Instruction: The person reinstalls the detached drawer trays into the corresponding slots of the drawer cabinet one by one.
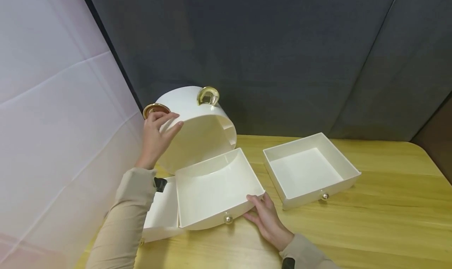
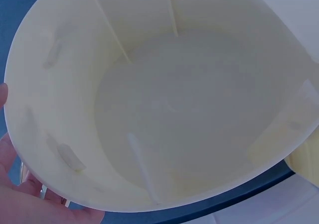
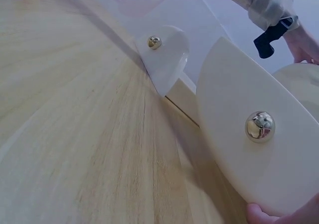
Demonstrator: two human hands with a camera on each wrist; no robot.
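A separate empty white drawer sits on the wooden table, dark curtain behind.

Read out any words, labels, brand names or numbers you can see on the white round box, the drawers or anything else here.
None: no text, label, brand or number can be read in any view.
The round box, held by the left hand, is plain white with gold handles.
The drawer at the right hand and the drawer standing apart are plain, with gold knobs only.
The table shows bare wood.
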